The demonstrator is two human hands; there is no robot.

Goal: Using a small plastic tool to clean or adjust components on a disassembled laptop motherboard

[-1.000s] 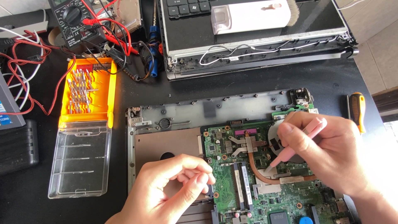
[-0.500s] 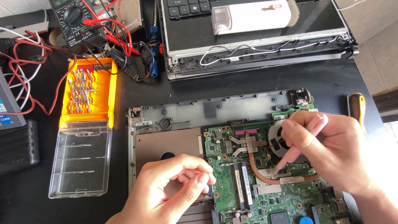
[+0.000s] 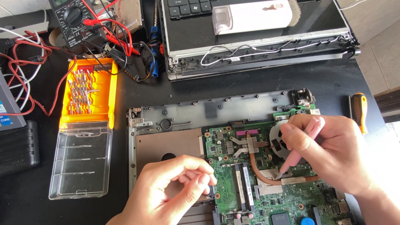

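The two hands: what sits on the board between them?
In the head view, between the left hand and the right hand lie green motherboard, two memory sticks and a copper heat pipe with its metal plate.

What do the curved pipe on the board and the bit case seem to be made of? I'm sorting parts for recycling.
The curved pipe looks like copper: an orange-brown metallic sheen, ending in a silvery plate. The bit case looks like plastic: an opaque glossy orange tray with a clear lid that shows the dark table through it. The bits look like steel, silver and shiny.
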